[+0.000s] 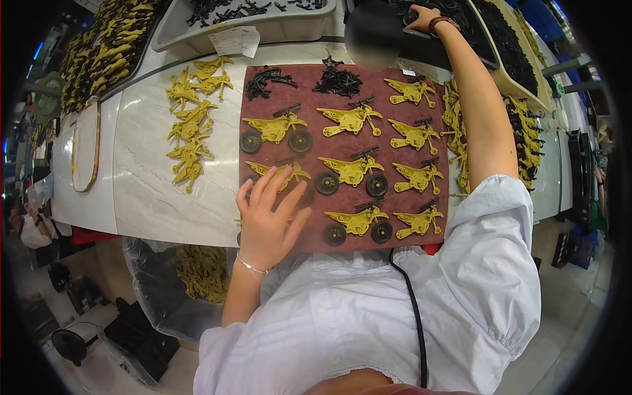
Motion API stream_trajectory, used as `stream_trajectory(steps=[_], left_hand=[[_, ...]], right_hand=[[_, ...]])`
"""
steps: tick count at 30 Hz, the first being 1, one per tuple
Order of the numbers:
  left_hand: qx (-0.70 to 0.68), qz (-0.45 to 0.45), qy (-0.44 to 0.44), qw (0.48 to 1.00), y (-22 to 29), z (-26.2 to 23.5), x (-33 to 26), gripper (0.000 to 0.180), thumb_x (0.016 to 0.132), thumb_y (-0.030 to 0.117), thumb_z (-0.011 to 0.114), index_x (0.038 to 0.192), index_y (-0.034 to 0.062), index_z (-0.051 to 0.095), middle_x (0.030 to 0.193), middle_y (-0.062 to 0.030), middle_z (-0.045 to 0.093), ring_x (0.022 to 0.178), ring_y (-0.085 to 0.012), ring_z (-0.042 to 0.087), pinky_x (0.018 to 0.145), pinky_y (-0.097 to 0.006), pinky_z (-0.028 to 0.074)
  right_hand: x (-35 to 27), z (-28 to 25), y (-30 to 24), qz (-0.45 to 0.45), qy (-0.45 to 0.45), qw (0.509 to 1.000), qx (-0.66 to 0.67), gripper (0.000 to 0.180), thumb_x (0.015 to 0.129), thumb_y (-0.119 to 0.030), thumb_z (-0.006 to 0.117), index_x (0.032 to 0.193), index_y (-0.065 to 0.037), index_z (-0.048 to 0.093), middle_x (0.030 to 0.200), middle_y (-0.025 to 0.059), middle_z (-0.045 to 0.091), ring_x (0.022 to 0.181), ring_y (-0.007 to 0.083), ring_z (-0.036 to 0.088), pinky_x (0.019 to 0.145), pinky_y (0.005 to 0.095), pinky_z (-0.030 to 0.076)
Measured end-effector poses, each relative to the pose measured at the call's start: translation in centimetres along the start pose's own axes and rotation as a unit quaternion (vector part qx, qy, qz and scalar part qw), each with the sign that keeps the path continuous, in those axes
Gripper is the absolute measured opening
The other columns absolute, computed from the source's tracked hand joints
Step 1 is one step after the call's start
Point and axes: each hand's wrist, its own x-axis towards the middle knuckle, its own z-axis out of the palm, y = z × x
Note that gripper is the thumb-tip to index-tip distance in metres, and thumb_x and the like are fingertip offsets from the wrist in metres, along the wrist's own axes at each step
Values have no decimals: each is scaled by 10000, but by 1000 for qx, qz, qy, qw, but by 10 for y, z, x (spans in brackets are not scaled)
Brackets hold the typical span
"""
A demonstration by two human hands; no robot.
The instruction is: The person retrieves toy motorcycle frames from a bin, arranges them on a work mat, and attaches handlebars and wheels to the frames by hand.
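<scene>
On a dark red mat [315, 151] lie rows of yellow toy motorcycle bodies with black handlebar pieces, some fitted with black wheels. My left hand [270, 214] hovers over or touches a yellow motorcycle body [299, 172] at the mat's left side. Its fingers are spread, partly covering that body. My right arm stretches far forward, and my right hand [424, 18] is over a black tray [484, 43] of black parts. Its fingers look apart; the parts beneath are too small to name. Two piles of thin black pieces [270, 82] lie along the mat's far edge.
More yellow bodies [191, 122] lie left of the mat, others at its right. A grey bin [263, 29] of black pieces stands behind, beside a heaped tray [108, 49]. A plastic-lined container [155, 283] with yellow parts sits below the table. A dark rounded shape [374, 36] blocks the far edge.
</scene>
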Motion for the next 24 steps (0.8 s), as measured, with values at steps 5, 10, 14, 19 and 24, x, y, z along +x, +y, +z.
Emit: stream_trajectory(steps=[5,10,14,19,24], left_hand=[[-9,11,4,1000,-1,3,0,386,815,236,665,1176,102,640,1341,-118,514,1283,-300,425,1072,-480,197],[-22,7,9,1000,1,3,-1,375,806,233,677,1156,101,644,1336,-113,514,1279,-294,425,1066,-489,209],[-6,12,37,999,2,0,8,360,815,207,665,1153,84,651,1302,-118,546,1248,-296,462,1062,-455,228],[-127,-7,118,985,4,-4,31,317,801,125,690,1109,51,666,1230,-133,591,1113,-314,565,973,-392,394],[-575,-106,67,808,27,5,52,369,944,156,587,1265,-15,531,1220,-101,595,1091,-152,596,892,-272,475]], right_hand=[[7,15,26,21,-9,997,69,588,674,-409,778,1151,-92,647,1074,196,654,1003,303,640,856,464,517],[29,29,50,50,9,915,401,249,699,-296,770,838,-100,704,675,82,656,533,195,595,475,354,472],[-28,-17,43,98,75,735,667,148,774,-168,712,723,-54,632,640,40,600,415,93,479,335,242,322],[-115,-43,7,-38,-50,537,842,161,858,-98,658,733,-59,563,630,3,504,501,72,441,395,189,308],[-247,-50,-60,-206,-103,681,695,270,742,-113,756,970,-26,640,823,8,655,697,88,618,598,217,494]])
